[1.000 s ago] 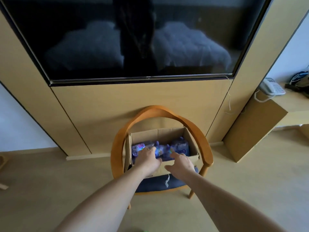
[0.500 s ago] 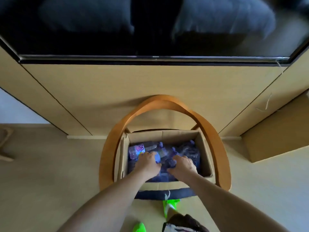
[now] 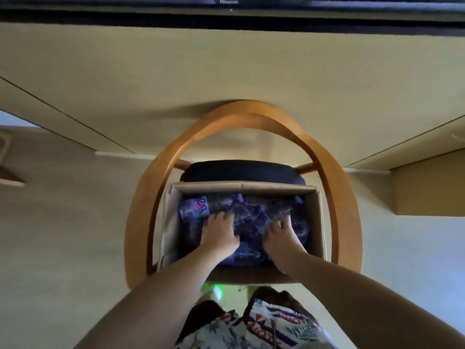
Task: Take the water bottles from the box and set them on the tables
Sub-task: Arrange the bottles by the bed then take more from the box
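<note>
Head view: clear purple-labelled water bottles (image 3: 193,210) heaped in open cardboard box (image 3: 173,215).

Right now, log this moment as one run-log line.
stage: reaching into box on chair | left hand: on bottles | right hand: on bottles | grip: unclear | lifted: none

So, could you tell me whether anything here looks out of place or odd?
Only that the cardboard box sits on a chair seat, and the water bottles lie jumbled inside rather than upright.
</note>
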Tool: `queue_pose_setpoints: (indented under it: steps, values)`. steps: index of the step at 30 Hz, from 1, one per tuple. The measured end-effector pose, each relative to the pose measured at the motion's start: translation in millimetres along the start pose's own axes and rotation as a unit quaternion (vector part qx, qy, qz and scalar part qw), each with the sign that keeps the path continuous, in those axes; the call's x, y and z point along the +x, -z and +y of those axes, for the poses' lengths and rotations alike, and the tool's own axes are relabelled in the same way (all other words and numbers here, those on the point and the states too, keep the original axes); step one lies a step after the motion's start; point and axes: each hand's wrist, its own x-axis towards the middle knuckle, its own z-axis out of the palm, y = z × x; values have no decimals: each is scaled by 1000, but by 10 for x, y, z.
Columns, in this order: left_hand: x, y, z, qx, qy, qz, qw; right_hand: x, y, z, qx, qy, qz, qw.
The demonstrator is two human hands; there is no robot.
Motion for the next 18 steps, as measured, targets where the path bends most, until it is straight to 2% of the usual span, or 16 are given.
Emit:
queue_pose_setpoints:
  steps: [5,7,14,18]
  values:
    - [217,-130,-80,69,-63,-14,996,80,-273,-28,-77,28,-25,996]
    - [251,-178,-82,100,-74,-18,992,98,-349,-51,-106,37,-12,994]
    - [422,-259,141,204,-41,0,978,232,-491,-40,-149,53,5,987]
    - [446,-280,201,210,-27,7,977,334,-464,-48,-146,47,3,988]
